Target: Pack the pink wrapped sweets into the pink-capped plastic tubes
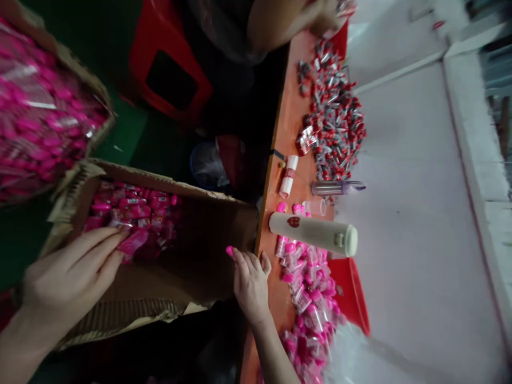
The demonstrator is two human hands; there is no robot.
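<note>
My left hand (76,272) reaches in from the left over an open cardboard box (216,224), its fingers closed on a pink wrapped piece (134,241). Below those fingers lie several pink packets (134,208) at the box's left end. My right hand (252,282) is by the table's edge, beyond the box's right end, and pinches a small pink-capped piece (230,250) between its fingertips; most of that piece is hidden. To the right of this hand, a pile of clear containers with pink caps (312,298) spreads over the orange table (280,298).
A cream bottle (312,232) lies across the pink pile's upper end. Above it are a white roll (288,176), a purple-grey tube (338,187) and red-and-grey pieces (338,112). Another person's arm (276,24) is at the top. A red stool (172,64) and a full pink-filled box (44,117) stand left.
</note>
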